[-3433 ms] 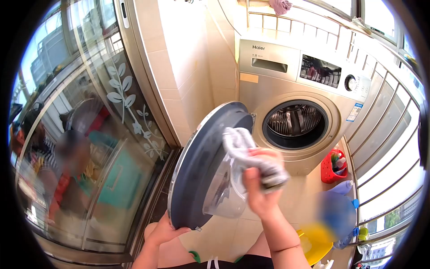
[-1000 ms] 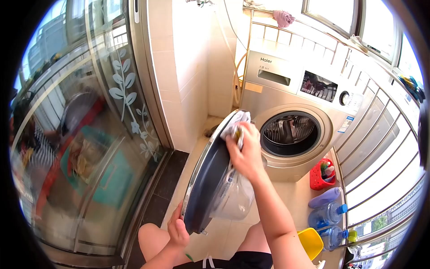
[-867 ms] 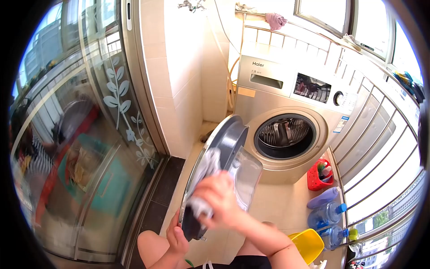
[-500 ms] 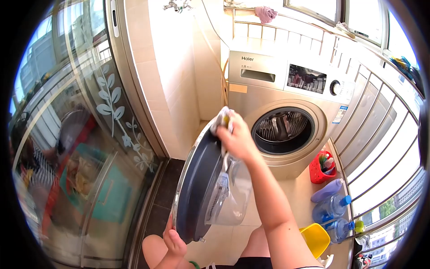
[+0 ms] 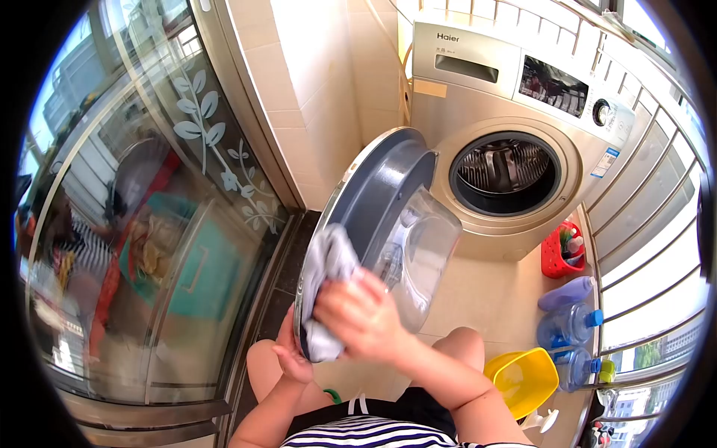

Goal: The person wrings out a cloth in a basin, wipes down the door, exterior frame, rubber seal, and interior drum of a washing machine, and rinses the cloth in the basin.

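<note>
A crumpled light grey cloth (image 5: 327, 269) is bunched in my right hand (image 5: 357, 310) and pressed against the lower inner rim of the washing machine door (image 5: 388, 190). The door stands wide open, with a dark grey ring and a clear glass bowl (image 5: 426, 257) facing right. My left hand (image 5: 293, 355) grips the door's outer edge from below, its thumb showing and its other fingers partly hidden behind the rim. Beyond the door, the silver washing machine (image 5: 478, 239) shows its open metal drum (image 5: 504, 172).
On the left is a sliding glass door (image 5: 179, 299) with a leaf pattern. Along the right railing (image 5: 657, 201) stand a red basket (image 5: 556, 257), a purple bottle (image 5: 565, 293), blue-capped water jugs (image 5: 564, 326) and a yellow basin (image 5: 515, 377).
My right hand has moved with the cloth from the top of the door's rim down to its lower part. The view has shifted, and my left hand still holds the edge.
</note>
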### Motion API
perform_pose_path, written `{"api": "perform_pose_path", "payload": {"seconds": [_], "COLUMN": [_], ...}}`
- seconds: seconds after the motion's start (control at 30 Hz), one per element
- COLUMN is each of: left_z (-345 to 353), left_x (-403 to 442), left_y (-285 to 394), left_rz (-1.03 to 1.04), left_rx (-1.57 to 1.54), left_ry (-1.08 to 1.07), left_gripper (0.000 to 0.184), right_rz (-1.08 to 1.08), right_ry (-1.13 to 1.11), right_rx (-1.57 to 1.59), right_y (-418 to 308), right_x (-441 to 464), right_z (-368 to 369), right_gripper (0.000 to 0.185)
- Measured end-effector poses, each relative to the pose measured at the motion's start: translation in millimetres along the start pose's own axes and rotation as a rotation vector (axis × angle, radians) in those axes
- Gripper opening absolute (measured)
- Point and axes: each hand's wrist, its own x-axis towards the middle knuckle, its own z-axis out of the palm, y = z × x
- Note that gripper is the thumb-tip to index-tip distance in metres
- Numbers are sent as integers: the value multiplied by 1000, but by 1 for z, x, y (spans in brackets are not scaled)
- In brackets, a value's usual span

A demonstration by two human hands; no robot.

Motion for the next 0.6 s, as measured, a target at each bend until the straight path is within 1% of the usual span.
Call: {"api": "perform_pose_path", "payload": {"seconds": [0.03, 0.07, 0.1, 0.17, 0.2, 0.23, 0.3, 0.33, 0.37, 0.43, 0.53, 0.57, 0.6], "left_z": [3, 3, 0, 3, 7, 7, 4, 2, -1, -3, 13, 12, 9], "left_x": [2, 4, 1, 2, 2, 2, 1, 0, -2, -4, 8, 7, 5], "left_y": [4, 9, 11, 5, -1, -3, -3, -4, -4, -5, 12, 10, 8], "left_rz": [36, 46, 19, 128, 207, 206, 194, 189, 183, 164, 170, 167, 148], "left_rx": [-38, -2, -55, 139, 237, 228, 370, 440, 512, 495, 433, 429, 429], "left_ry": [12, 16, 6, 113, 199, 186, 123, 94, 64, 50, 55, 46, 58], "left_gripper": [91, 94, 95, 95, 88, 88, 80, 76, 72, 71, 70, 70, 69], "right_rz": [-85, -119, -151, -279, -245, -238, -46, 43, 152, 393, 445, 455, 507], "right_ry": [-21, -66, -112, -179, -140, -140, -50, -4, 32, -60, -97, -60, -40], "right_rx": [-36, -36, -34, -109, -54, -67, 98, 126, 11, -192, -165, -178, -100], "right_y": [-11, -22, -30, -31, -32, -30, -23, -14, -10, -12, -2, 12, 25], "right_x": [-25, -44, -60, -84, -84, -85, -87, -87, -88, -71, -51, -42, -24], "right_z": [13, 20, 25, 33, 30, 25, 6, 4, -4, -12, -18, -19, -30], "right_gripper": [29, 28, 27, 25, 24, 24, 26, 28, 32, 39, 44, 50, 57]}}
